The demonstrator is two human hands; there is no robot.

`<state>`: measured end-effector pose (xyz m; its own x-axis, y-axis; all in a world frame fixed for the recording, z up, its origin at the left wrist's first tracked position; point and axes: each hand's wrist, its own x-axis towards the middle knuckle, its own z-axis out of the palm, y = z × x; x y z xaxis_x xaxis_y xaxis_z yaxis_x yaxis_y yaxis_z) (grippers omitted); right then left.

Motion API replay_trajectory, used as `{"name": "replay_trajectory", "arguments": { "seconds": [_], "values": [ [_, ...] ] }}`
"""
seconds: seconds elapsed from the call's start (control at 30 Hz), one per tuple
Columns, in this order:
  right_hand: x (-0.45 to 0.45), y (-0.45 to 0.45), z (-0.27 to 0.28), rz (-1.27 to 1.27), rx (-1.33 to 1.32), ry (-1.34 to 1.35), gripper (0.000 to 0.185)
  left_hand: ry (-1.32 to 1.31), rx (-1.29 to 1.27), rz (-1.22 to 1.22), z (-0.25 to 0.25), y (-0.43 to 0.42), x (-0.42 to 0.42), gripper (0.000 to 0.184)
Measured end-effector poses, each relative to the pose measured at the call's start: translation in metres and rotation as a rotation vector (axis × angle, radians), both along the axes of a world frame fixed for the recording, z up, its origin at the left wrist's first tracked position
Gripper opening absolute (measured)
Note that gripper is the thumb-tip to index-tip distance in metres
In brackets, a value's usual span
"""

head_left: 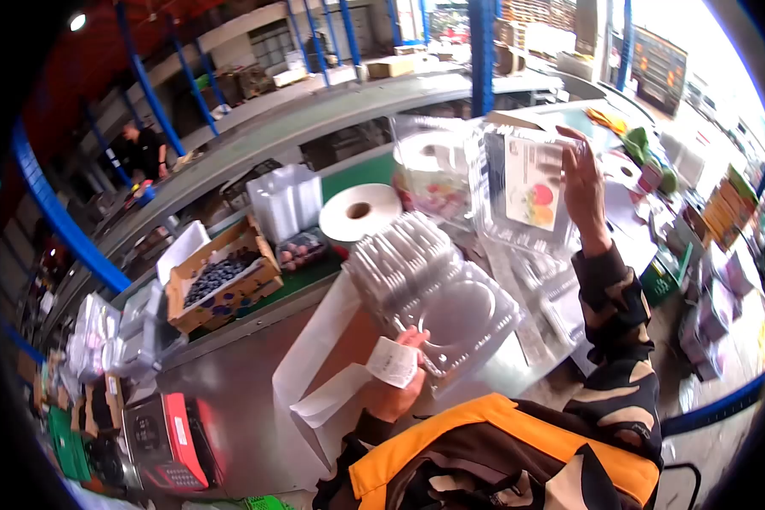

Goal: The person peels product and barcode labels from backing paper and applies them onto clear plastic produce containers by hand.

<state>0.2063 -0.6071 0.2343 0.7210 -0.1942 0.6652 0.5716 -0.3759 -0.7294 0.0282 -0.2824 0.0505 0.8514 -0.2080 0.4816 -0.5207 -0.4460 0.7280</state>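
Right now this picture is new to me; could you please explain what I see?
There is no robot, only a person's two bare hands. One head-worn camera looks forward and down at them. The left hand, with a white label over it, touches the edge of a clear tray. The right hand is at the side of a clear box showing a fruit picture. Whether either grips is hard to tell. Around them are stacked clear containers, a white roll, a cardboard box of dark berries and, on the metal table, a red keypad device.
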Motion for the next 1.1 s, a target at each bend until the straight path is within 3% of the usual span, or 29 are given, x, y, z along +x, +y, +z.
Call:
{"name": "replay_trajectory", "arguments": {
  "seconds": [0.1, 0.13, 0.17, 0.23, 0.27, 0.3, 0.33, 0.4, 0.5, 0.53, 0.57, 0.6, 0.63, 0.7, 0.77, 0.87, 0.93, 0.97, 1.03, 1.1],
  "values": [
    [-0.004, -0.126, -0.047, -0.232, 0.231, 0.227, 0.045, -0.067, 0.007, 0.009, -0.001, -0.003, 0.001, 0.023],
    [-0.025, -0.147, -0.057, -0.159, 0.324, 0.347, 0.05, -0.063, 0.011, 0.018, -0.001, -0.004, 0.002, 0.024],
    [-0.031, -0.174, -0.084, -0.212, 0.511, 0.451, 0.045, -0.06, 0.024, 0.032, -0.001, -0.005, 0.002, 0.022],
    [-0.051, -0.212, -0.138, -0.398, 0.625, 0.595, 0.049, -0.005, -0.059, 0.038, -0.006, -0.007, 0.004, 0.022],
    [-0.057, -0.236, -0.179, -0.442, 0.704, 0.599, 0.047, -0.028, -0.02, 0.041, -0.003, -0.006, 0.003, 0.025],
    [-0.069, -0.233, -0.2, -0.595, 0.798, 0.591, 0.025, -0.044, -0.02, 0.042, -0.005, -0.006, 0.004, 0.026],
    [-0.071, -0.27, -0.255, -0.559, 0.883, 0.607, 0.01, -0.063, -0.019, 0.043, -0.008, -0.005, 0.004, 0.027],
    [-0.087, -0.242, -0.262, -0.69, 0.94, 0.651, 0.018, -0.103, 0.024, 0.045, -0.004, -0.007, 0.005, 0.027],
    [-0.092, -0.246, -0.288, -0.699, 0.73, 0.827, 0.02, -0.066, 0.062, 0.01, 0.004, -0.004, 0.001, 0.024],
    [-0.089, -0.255, -0.301, -1.112, 0.288, 0.715, 0.029, -0.065, 0.0, -0.063, 0.005, 0.003, 0.002, 0.029],
    [-0.082, -0.247, -0.301, -1.461, -0.19, 0.558, 0.039, 0.049, -0.274, -0.175, 0.0, 0.01, 0.006, 0.033],
    [-0.083, -0.246, -0.293, -1.456, -0.315, 0.455, 0.044, 0.225, -0.54, -0.234, 0.0, 0.021, 0.006, 0.031],
    [-0.084, -0.22, -0.25, -1.405, -0.44, 0.345, 0.048, 0.385, -0.815, -0.251, 0.01, 0.033, 0.005, 0.031],
    [-0.047, -0.213, -0.235, -0.814, -0.23, 0.305, 0.035, 0.402, -0.972, -0.3, 0.04, 0.055, 0.012, 0.059],
    [-0.036, -0.092, -0.167, 0.021, 0.215, 0.441, 0.026, 0.348, -0.941, -0.355, 0.062, 0.074, 0.022, 0.071],
    [-0.059, 0.079, -0.105, 0.823, 0.12, 0.47, 0.028, 0.299, -0.852, -0.341, 0.098, 0.082, 0.027, 0.083],
    [-0.081, 0.153, -0.087, 1.126, 0.113, 0.481, 0.043, 0.265, -0.732, -0.295, 0.112, 0.084, 0.022, 0.081],
    [-0.087, 0.18, -0.079, 1.182, 0.031, 0.392, 0.043, 0.247, -0.675, -0.272, 0.116, 0.086, 0.02, 0.081],
    [-0.092, 0.219, -0.079, 1.437, 0.123, 0.537, 0.041, 0.234, -0.587, -0.212, 0.108, 0.094, 0.018, 0.084],
    [-0.094, 0.237, -0.074, 1.585, 0.21, 0.689, 0.041, 0.205, -0.548, -0.139, 0.107, 0.094, 0.004, 0.066]
  ]
}}
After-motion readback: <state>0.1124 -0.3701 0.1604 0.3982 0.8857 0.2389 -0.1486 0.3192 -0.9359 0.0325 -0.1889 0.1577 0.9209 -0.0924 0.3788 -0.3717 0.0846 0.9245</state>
